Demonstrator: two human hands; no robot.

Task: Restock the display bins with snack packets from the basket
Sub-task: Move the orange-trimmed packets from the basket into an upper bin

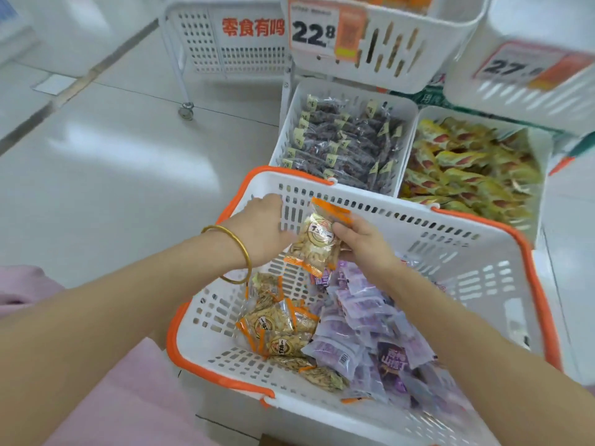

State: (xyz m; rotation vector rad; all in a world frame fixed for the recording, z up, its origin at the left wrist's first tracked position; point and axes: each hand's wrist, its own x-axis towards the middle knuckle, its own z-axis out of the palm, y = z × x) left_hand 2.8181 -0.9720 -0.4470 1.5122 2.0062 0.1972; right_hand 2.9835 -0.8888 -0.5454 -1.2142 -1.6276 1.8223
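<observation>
1. Head view, looking down into a white basket (502,252) with orange rim, set on the floor before low display bins.
2. Held above the basket: one clear snack packet (317,241) with orange ends, pale pieces visible inside.
3. Right hand (363,244) pinching the packet's right edge, fingers closed on it; left hand (262,231) at its left side, fingers curled behind the packet, grip only partly visible.
4. Lying in the basket: more orange-trimmed packets (280,329) at left, purple packets (360,320) at right.
5. Beyond the basket: a bin of dark packets (346,144), beside it a bin of yellow packets (463,169); upper bins carrying price tags (314,32).
6. Likely light, crinkly, slippery film; contents probably brittle, so best taken by the flat sealed ends, not squeezed at the middle.
</observation>
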